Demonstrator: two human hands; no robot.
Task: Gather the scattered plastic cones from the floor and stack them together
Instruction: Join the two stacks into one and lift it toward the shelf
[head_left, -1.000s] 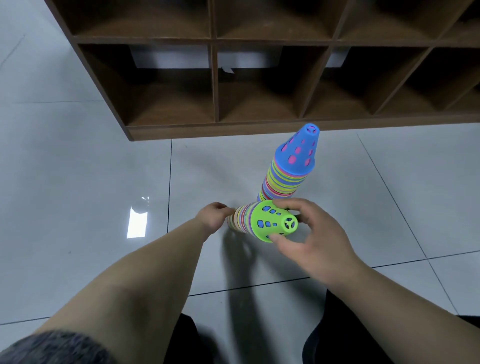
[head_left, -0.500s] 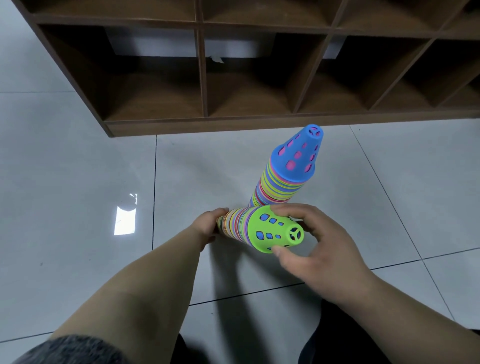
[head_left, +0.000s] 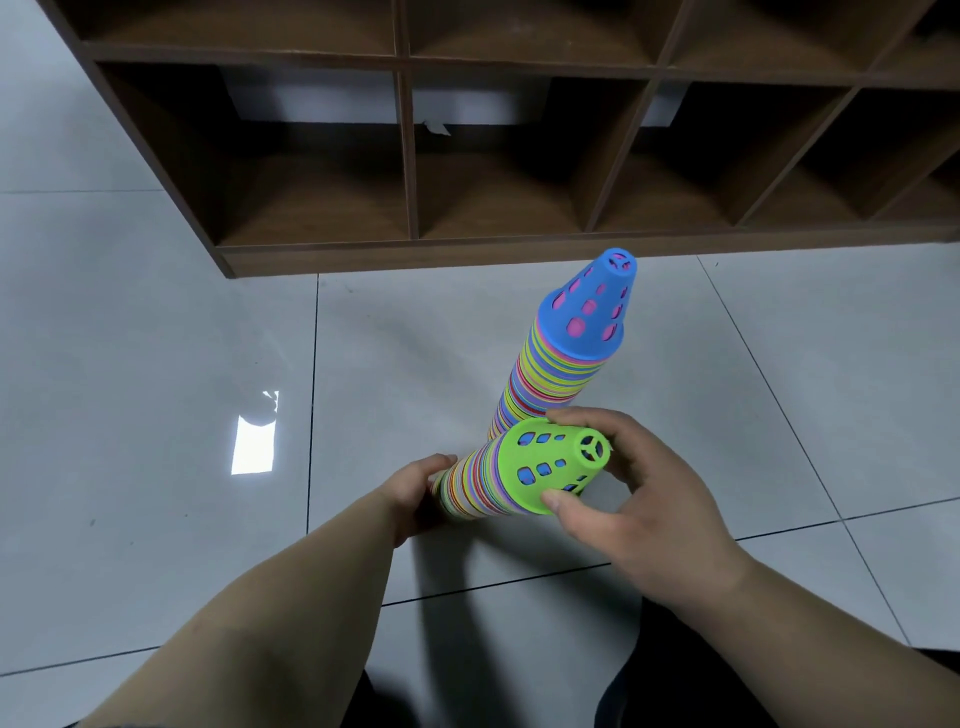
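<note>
Cones nearly all gathered. Tall striped stack of plastic cones (head_left: 563, 364), blue-capped, stands centre-right of frame on grey tiled floor (head_left: 156, 364). Shorter green-capped stack (head_left: 519, 475) held sideways at lower centre: left hand (head_left: 415, 488) grips its wide end, right hand (head_left: 639, 488) pinches the tip. No loose cones in view. Left, likely: joining both stacks.

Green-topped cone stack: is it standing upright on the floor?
No, the green-topped cone stack is tilted nearly sideways, gripped by the left hand at its wide end and the right hand at its green tip.
</note>
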